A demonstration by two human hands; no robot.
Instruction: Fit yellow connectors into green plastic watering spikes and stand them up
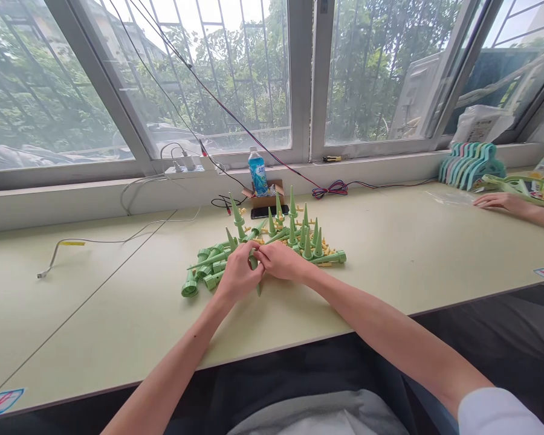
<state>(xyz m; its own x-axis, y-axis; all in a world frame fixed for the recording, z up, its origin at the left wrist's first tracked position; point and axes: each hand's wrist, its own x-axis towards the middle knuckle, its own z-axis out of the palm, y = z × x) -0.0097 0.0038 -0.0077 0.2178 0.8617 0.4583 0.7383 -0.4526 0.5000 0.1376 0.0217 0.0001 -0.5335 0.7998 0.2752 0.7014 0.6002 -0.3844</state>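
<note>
My left hand [239, 273] is closed around a green plastic watering spike [259, 289], whose pointed end sticks out below the fingers toward me. The fingertips of my right hand [281, 260] are pinched together against the upper part of that spike, touching my left fingers. Whatever the right fingertips hold is hidden. To the left lies a heap of similar green spikes [216, 257], with a wide-capped one [190, 284] at its near edge. Behind my right hand, several spikes [307, 244] stand points up among small yellow valve pieces [329, 249].
A blue-labelled bottle [257, 172] stands by a small cardboard box [275, 198] and a dark phone [263, 212]. Cables [335, 188] run along the back. At right, another person's hand [503, 202] rests near teal hangers [471, 164]. A white cable [118, 240] crosses the table's left side.
</note>
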